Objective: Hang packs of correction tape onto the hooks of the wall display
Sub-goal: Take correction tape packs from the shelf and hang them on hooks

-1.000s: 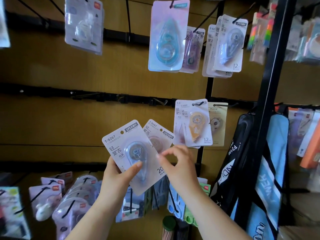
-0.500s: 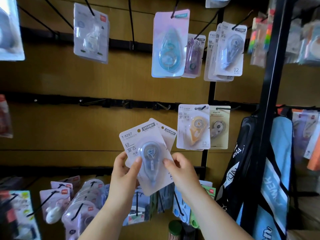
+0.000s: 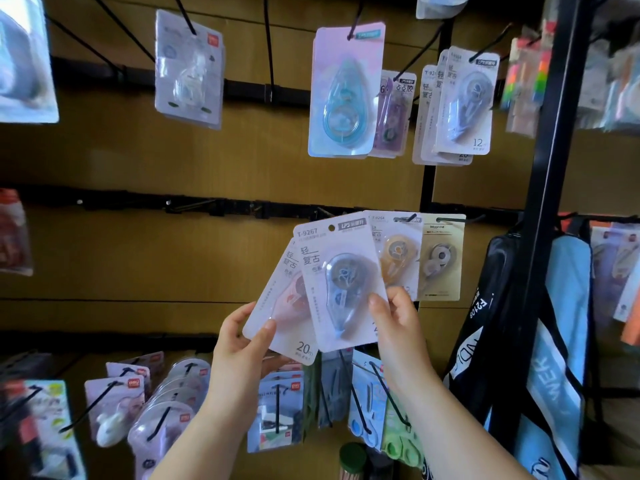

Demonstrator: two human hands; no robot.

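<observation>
- Left hand (image 3: 242,344) pinches the rear pack (image 3: 280,299); right hand (image 3: 398,327) pinches the front pack (image 3: 343,282).
- Brown wall panel (image 3: 138,161) with black hook rails (image 3: 121,202) behind both hands; blue bag (image 3: 571,289) to their right.

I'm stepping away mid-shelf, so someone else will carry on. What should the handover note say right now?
Left hand grips the rear 20m pack.
Right hand pinches the front T-9267 pack, held beside the hung orange pack.
Neither held pack is on a hook.
Left to do: hang both; bare hooks stand on the middle rail to the left.
</observation>
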